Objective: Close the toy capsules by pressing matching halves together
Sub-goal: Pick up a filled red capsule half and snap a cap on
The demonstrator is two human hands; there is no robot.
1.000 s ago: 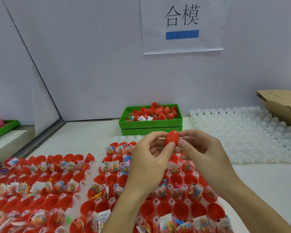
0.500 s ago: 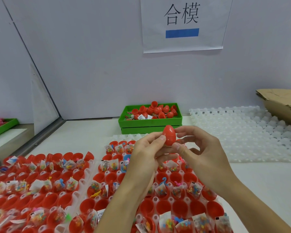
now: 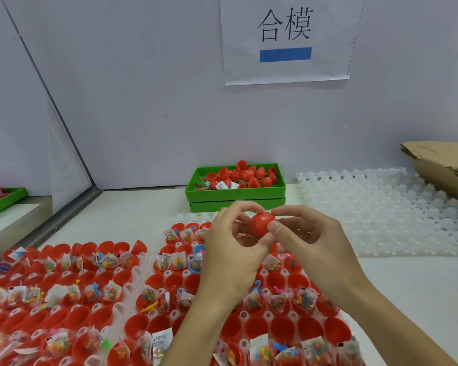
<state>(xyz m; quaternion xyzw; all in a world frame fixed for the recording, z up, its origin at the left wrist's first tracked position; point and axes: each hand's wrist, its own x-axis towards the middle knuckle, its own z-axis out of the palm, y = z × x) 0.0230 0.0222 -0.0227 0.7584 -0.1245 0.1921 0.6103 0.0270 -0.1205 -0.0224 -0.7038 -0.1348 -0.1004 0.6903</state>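
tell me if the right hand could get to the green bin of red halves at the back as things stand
Probably yes, once freed. The green bin sits straight behind the hands with only bare table between. But the right hand and left hand both pinch the red capsule, so it would have to let go first.

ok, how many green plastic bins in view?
3. Two stacked green plastic bins by the back wall, upper holding red capsule halves, lower beneath; a third at far left, partly cut off.
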